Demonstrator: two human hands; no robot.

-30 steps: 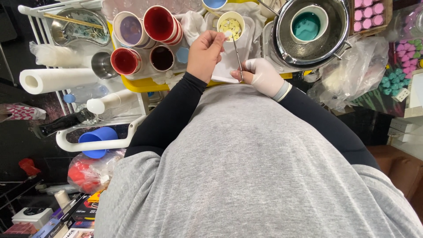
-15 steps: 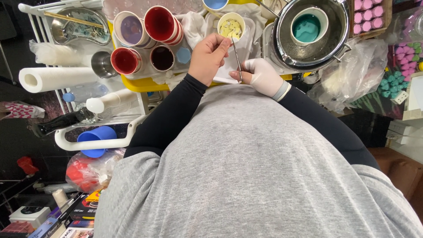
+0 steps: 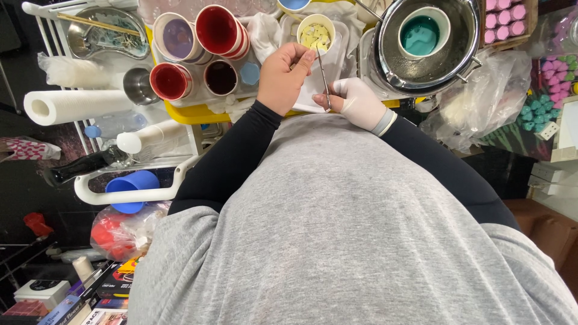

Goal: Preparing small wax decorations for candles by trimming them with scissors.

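Observation:
My left hand [image 3: 283, 78] is bare and curled, with its fingertips against a thin metal tool [image 3: 323, 75]. My right hand [image 3: 356, 102], in a white glove, grips the lower end of that tool. The tool's tip points up toward a small white cup of pale yellow chips [image 3: 316, 31]. Both hands hover over a white tray [image 3: 337, 57] just in front of my grey shirt. Whether the left hand holds anything else is hidden by its fingers.
Cups of red, dark red and purple liquid [image 3: 198, 48] stand on a yellow tray [image 3: 192, 113] at the left. A steel pot [image 3: 421, 45] holds a cup of teal liquid. A paper towel roll [image 3: 72, 107], a blue cup [image 3: 129, 186] and bags of pink and green pieces [image 3: 530, 36] lie around.
Both hands have stayed at the tray; the tool has tilted slightly and its tip sits a little closer to the yellow-chip cup.

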